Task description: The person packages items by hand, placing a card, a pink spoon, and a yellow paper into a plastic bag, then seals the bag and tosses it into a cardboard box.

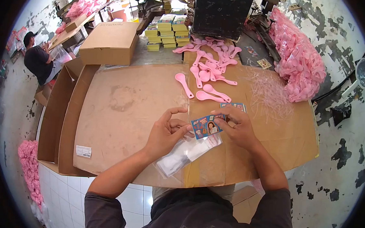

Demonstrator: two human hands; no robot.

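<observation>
Your right hand point(241, 126) pinches the card point(208, 126) by its right side between thumb and fingers, seemingly to keep it flat and facing you, while your left hand point(162, 131) curls at its left edge, whether pinching I cannot tell. The spoons point(203, 95) lie within reach at 12 o'clock; clear bags point(174, 160) at 7 seem to hold something white, and the shut box point(108, 39) at 10 hides its contents.
</observation>
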